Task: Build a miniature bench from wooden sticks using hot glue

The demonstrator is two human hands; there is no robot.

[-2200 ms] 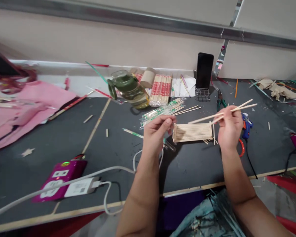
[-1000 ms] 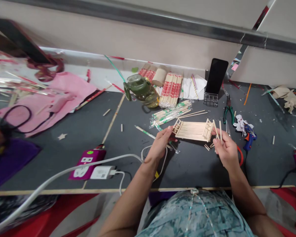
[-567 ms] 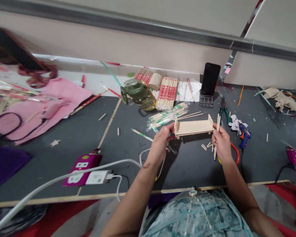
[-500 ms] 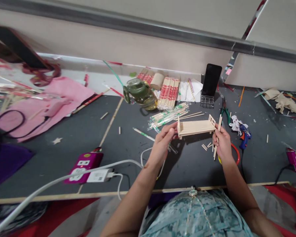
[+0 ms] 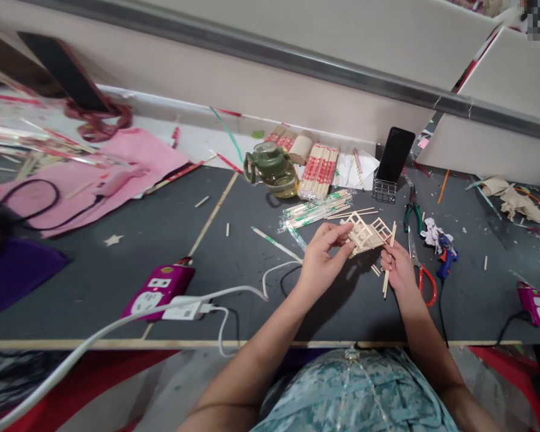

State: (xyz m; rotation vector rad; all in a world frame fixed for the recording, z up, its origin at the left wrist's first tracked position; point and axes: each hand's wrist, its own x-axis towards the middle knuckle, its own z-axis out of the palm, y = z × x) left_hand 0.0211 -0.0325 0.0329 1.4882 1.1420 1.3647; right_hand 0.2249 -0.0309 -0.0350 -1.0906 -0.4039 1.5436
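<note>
Between my hands is a miniature bed made of wooden sticks (image 5: 362,235), turned so that its ladder-like end frame faces me. My left hand (image 5: 326,255) grips that near end between thumb and fingers. With my right hand (image 5: 396,264) I hold the far end, along with a few loose wooden sticks (image 5: 389,270) that stand nearly upright in the fingers. Short cut stick pieces (image 5: 375,270) lie on the table just below the bed. Scissors with red handles (image 5: 427,287) rest beside my right hand.
Wrapped chopsticks (image 5: 317,171), a green-lidded jug (image 5: 272,171) and a phone on a stand (image 5: 393,157) are at the back. Green-handled pliers (image 5: 413,210) and a blue glue gun (image 5: 447,258) lie to the right. A white cable (image 5: 238,289) runs from a purple power strip (image 5: 162,288).
The miniature bed has been turned from sideways on to end on, its frame now facing me. My left hand moved right, closer to my right hand. The view shifted slightly.
</note>
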